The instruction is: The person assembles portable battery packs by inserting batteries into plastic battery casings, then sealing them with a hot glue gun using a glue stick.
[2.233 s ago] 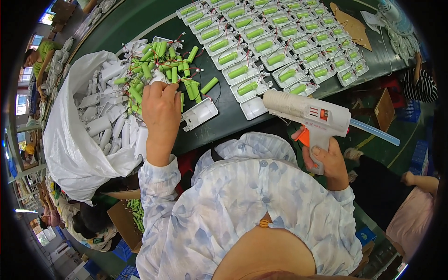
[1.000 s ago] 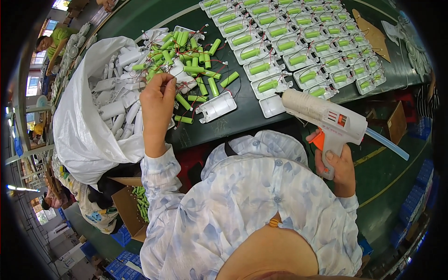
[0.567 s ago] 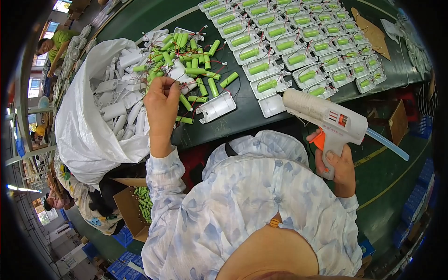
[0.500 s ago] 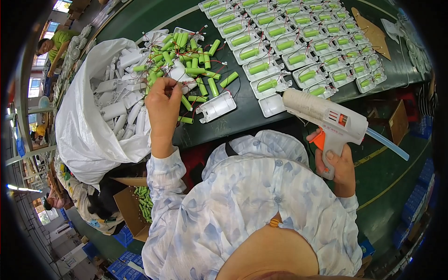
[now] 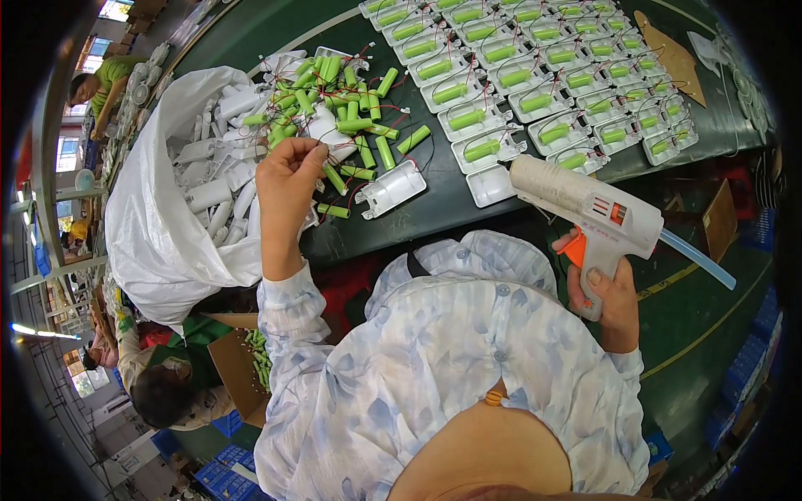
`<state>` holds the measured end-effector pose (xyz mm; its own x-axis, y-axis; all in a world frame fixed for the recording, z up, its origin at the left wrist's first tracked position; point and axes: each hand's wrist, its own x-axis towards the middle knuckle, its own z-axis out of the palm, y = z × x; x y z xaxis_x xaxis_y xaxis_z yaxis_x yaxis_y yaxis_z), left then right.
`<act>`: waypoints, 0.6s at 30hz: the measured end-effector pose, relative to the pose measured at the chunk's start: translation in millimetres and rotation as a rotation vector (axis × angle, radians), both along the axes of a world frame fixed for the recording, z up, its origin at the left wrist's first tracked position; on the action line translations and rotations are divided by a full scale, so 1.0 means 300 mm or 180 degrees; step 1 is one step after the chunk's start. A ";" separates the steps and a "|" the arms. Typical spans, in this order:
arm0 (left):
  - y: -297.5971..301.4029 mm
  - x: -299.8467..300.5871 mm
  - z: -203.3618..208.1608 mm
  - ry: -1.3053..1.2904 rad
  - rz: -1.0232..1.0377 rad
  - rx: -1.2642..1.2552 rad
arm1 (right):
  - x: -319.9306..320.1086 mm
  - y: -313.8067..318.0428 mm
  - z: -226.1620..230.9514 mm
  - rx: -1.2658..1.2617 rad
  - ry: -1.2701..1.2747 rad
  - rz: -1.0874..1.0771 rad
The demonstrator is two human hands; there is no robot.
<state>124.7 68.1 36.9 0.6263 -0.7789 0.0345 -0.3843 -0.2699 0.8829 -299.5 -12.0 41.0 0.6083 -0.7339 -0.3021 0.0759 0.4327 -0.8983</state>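
Note:
My right hand [image 5: 616, 305] is wrapped around the handle of a white hot glue gun [image 5: 622, 221] with an orange trigger. A clear glue stick [image 5: 697, 259] sticks out of its back end. The nozzle points left, over the table edge. Beside the heap of green cylindrical batteries [image 5: 354, 125] with thin wires, my left hand [image 5: 284, 188] is pinched closed; whatever its fingertips hold is too small or hidden. An open white plastic case half [image 5: 393, 190] lies to the right of that hand. Another white piece [image 5: 491, 185] rests below the nozzle.
Rows of white cases with green batteries [image 5: 468, 119] cover the far right of the green table [image 5: 439, 200]. A white sack [image 5: 150, 259] full of white plastic parts stands at left. Below it is a cardboard box [image 5: 234, 371] of batteries. Co-workers are at the left.
The whole view has shifted slightly. My left hand has moved a little left against the battery heap, still pinched. A co-worker at lower left has changed posture. My right hand keeps the glue gun.

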 end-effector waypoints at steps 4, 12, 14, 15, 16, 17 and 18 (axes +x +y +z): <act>0.023 0.031 -0.023 0.0209 -0.0273 -0.0295 | -0.006 0.001 -0.008 0.0023 0.0020 -0.0082; 0.043 -0.013 -0.006 -0.0456 -0.0067 0.0265 | 0.007 -0.004 -0.003 0.0007 -0.0081 -0.0065; 0.027 -0.015 -0.021 -0.0685 -0.0085 0.0194 | 0.008 -0.002 -0.004 0.0039 -0.0068 -0.0116; 0.019 -0.023 -0.009 -0.0854 -0.0100 0.0359 | 0.004 -0.001 -0.008 0.0041 -0.0076 -0.0096; 0.020 -0.013 -0.015 -0.0860 -0.0081 0.0364 | -0.001 -0.001 -0.016 0.0039 -0.0079 -0.0082; 0.019 -0.004 -0.027 -0.1165 -0.0188 0.0392 | -0.002 -0.001 -0.023 0.0038 -0.0083 -0.0073; 0.022 0.001 -0.032 -0.1469 -0.0297 0.0422 | 0.000 -0.003 -0.020 0.0044 -0.0091 -0.0059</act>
<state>124.9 74.6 27.2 0.4963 -0.8474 0.1888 -0.7554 -0.3143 0.5749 -299.5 -12.8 34.9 0.6031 -0.7411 -0.2951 0.1096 0.4435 -0.8896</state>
